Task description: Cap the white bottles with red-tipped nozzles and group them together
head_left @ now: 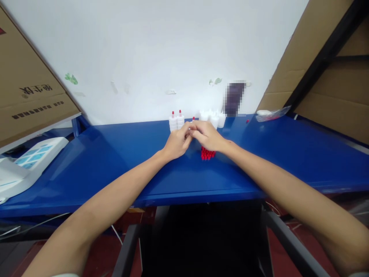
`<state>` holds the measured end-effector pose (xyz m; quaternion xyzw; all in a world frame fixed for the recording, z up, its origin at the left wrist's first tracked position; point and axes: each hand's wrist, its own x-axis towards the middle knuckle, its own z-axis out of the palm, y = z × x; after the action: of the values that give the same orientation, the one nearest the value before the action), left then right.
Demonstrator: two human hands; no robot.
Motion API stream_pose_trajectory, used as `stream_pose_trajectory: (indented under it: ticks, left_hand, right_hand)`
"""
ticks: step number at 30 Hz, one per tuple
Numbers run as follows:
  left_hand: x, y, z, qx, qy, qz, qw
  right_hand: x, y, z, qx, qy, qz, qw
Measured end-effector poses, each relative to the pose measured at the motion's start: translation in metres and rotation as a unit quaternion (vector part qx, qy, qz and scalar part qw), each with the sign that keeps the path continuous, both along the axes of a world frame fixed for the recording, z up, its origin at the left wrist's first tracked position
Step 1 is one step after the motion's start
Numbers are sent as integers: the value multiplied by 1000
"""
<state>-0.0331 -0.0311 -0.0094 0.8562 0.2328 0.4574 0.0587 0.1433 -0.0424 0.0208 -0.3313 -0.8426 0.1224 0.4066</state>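
My left hand (177, 142) and right hand (208, 135) curled together mid-frame; I couldn't tell what they pinched. Red caps (207, 155) sat just below.

My left hand (178, 144) and right hand (210, 135) meet over the blue table (112, 154); clustered red caps (208, 155), partly hidden by my right; two red-tipped white bottles (180, 122) beyond my left.

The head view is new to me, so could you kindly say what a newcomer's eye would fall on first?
Probably the tight cluster of small red caps, vivid against the blue tabletop and partly hidden by the right hand. Next, the left hand meets the right near the centre of the picture, and two white bottles with red tips stand just beyond the left.
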Motion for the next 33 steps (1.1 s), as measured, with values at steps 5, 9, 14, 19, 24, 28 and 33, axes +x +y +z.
stream_pose_trajectory:
  ticks: [5, 9, 14, 19, 24, 28, 33]
  left_hand:
    - [1, -1, 0, -4, 18, 4, 1000]
    - [1, -1, 1, -5, 34, 5, 999]
    - [1, -1, 2, 2, 41, 8, 999]
    - [1, -2, 3, 5, 43, 4, 999]
    - [0, -2, 3, 2, 44, 8, 999]
    - [-1, 1, 3, -3, 23, 10, 1000]
    - [-1, 2, 5, -24, -47, -5, 999]
  right_hand:
    - [-1, -2, 0, 2, -1, 6, 1000]
    - [-2, -4, 1, 2, -6, 3, 1000]
    - [-1, -4, 2, 0, -8, 5, 1000]
    - [0, -4, 2, -3, -16, 0, 1000]
    - [0, -3, 1, -1, -14, 12, 1000]
    - [0, -1, 0, 21, -3, 10, 1000]
    - [1, -5, 3, 24, 18, 28, 999]
